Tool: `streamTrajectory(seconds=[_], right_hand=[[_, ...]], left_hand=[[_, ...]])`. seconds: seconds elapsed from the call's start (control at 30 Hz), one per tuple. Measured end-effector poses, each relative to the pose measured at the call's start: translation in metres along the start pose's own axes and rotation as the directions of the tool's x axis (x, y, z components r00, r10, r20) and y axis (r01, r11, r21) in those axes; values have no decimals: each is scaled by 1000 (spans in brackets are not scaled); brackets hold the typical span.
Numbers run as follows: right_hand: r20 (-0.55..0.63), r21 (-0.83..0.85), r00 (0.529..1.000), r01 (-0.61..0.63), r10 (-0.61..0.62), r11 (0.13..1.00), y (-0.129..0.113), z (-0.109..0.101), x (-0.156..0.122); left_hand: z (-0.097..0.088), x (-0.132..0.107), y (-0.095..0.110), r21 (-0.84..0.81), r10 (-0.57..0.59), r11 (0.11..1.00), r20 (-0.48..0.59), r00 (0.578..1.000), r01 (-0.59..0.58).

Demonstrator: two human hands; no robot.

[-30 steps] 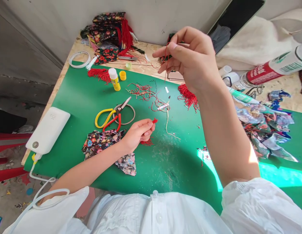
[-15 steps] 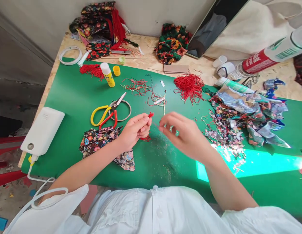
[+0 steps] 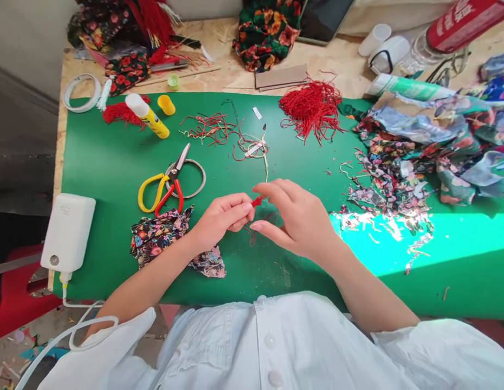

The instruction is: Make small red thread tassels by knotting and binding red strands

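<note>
My left hand (image 3: pixel 221 219) is closed in a pinch on a small red thread tassel (image 3: pixel 257 201), whose loose ends hang below the fingers. My right hand (image 3: pixel 295 216) meets it from the right, thumb and forefinger pinched on the tassel's red top. Both hands hover just over the green mat (image 3: pixel 114 162) near its middle. A floral fabric piece (image 3: pixel 162 235) lies under my left wrist. Scissors with one yellow and one red handle (image 3: pixel 165 184) lie on a metal ring just beyond the fabric.
A pile of red threads (image 3: pixel 312 105) and loose thread bits (image 3: pixel 209 127) lie farther back. Fabric scraps (image 3: pixel 418 157) cover the right side. A glue stick (image 3: pixel 148 115), its yellow cap (image 3: pixel 166 104), a white power bank (image 3: pixel 67 233) with cable, and a red-labelled bottle (image 3: pixel 459 24) stand around.
My right hand came down from high at the back to the left hand and now pinches the tassel. The view tilted downward.
</note>
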State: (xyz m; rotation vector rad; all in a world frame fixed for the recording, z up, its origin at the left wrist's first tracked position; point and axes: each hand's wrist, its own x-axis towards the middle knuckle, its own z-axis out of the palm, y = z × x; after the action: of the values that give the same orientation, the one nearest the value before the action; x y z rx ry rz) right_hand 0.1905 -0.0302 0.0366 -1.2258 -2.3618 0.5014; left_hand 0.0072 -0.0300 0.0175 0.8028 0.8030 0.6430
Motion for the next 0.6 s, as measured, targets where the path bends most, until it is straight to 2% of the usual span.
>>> streamTrajectory(seconds=[0.1,0.2,0.3,0.43,0.6], right_hand=[[-38,-46,997,65,-67,997,3,9,-3],[-64,2,997,49,-49,999,3,15,-5],[-50,160,997,-50,58,986,-2,18,-7],[-13,353,983,-167,184,920,-11,17,-7],[150,470,947,-322,285,822,-15,8,-7]], left_hand=[[3,-1,-2,91,-57,994,61,997,51],[7,-3,0,158,-47,987,77,996,35],[9,-4,3,232,12,972,63,998,-26],[8,-5,4,367,63,927,55,996,-79],[8,-6,3,525,79,846,56,995,-96]])
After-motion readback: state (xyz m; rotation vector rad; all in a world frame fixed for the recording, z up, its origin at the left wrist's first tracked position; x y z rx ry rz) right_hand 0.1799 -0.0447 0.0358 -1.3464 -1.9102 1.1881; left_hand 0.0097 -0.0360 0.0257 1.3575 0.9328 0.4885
